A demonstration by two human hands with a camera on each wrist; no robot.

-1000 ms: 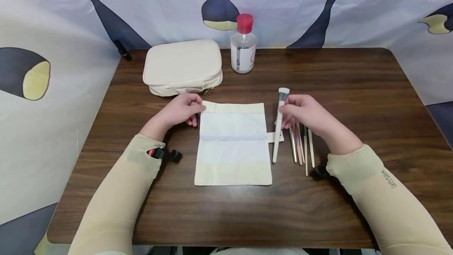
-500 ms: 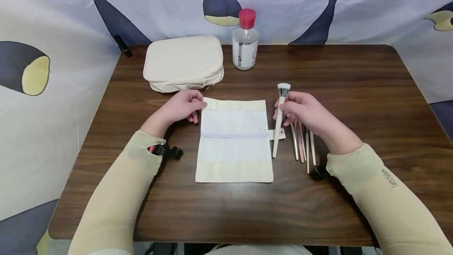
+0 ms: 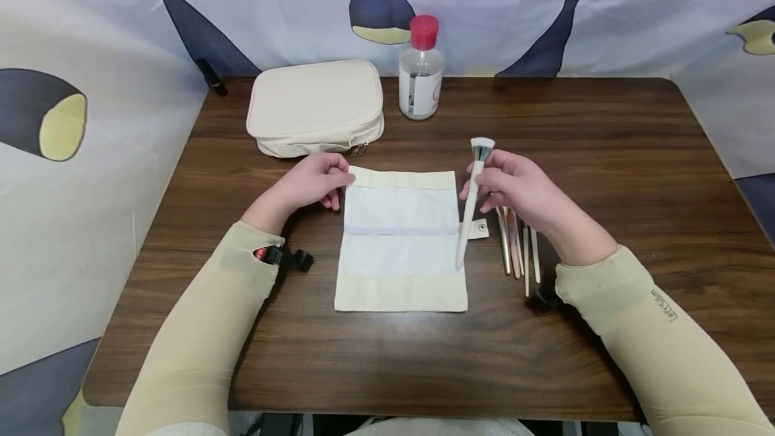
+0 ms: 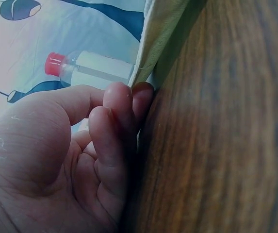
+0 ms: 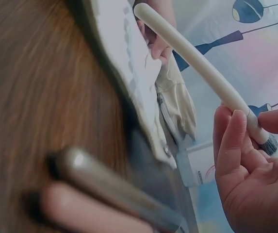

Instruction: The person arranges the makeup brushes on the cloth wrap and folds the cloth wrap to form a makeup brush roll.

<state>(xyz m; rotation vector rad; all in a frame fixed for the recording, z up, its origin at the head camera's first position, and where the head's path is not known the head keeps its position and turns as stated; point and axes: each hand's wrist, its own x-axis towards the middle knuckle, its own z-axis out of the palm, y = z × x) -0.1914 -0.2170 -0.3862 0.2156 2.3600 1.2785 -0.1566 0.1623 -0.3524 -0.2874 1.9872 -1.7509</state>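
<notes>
A cream fabric brush roll (image 3: pixel 401 241) lies spread flat on the table, with a snap tab (image 3: pixel 480 229) sticking out on its right. At its far left corner my left hand (image 3: pixel 311 184) pinches the cloth edge; the left wrist view shows the fingertips at the raised fabric (image 4: pixel 151 53). My right hand (image 3: pixel 514 184) holds a white-handled makeup brush (image 3: pixel 469 204) between thumb and fingers, bristles pointing away. The handle's end hangs over the roll's right edge; contact cannot be told. Several other makeup brushes (image 3: pixel 513 244) lie beneath and beside the right hand.
A cream zip case (image 3: pixel 315 103) stands at the back left, close to my left hand. Behind the roll is a clear bottle with a red cap (image 3: pixel 424 32). A patterned cloth hangs behind the brown wooden table (image 3: pixel 636 173).
My right hand has shifted slightly left with the makeup brush, bringing its handle end from beside the roll to over its right edge. My left hand keeps its place at the corner.
</notes>
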